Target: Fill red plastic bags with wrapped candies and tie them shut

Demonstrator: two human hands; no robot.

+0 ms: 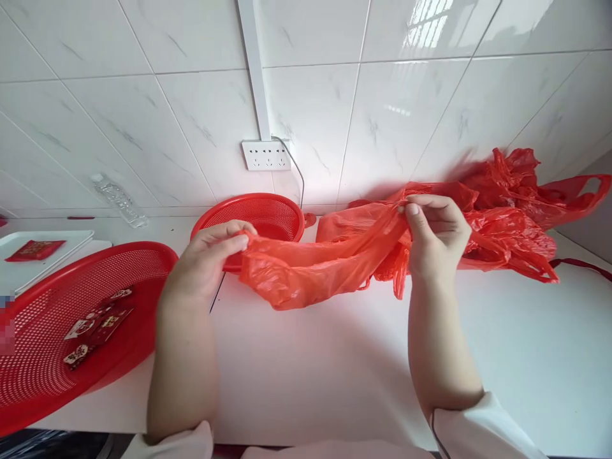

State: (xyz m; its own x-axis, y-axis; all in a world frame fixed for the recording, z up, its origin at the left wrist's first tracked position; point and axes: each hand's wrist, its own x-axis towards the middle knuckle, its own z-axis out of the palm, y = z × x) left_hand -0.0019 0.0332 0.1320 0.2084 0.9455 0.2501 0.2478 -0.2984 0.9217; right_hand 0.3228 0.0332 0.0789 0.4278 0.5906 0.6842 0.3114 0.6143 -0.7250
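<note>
A thin red plastic bag [306, 274] is stretched sideways above the white table, sagging in the middle. My left hand [205, 255] pinches its left end between thumb and fingers, in front of a small red basket [282, 207]. My right hand [435, 236] pinches the other end, higher up. Behind and beside my right hand lies a heap of crumpled red plastic bags [516, 236] against the tiled wall.
A large red basket [162, 255] at the left holds several small red packets [108, 325]. Behind it are a white tray [71, 245] with a red packet and a clear plastic bottle [119, 201]. A socket strip [266, 156] with a cable is on the wall.
</note>
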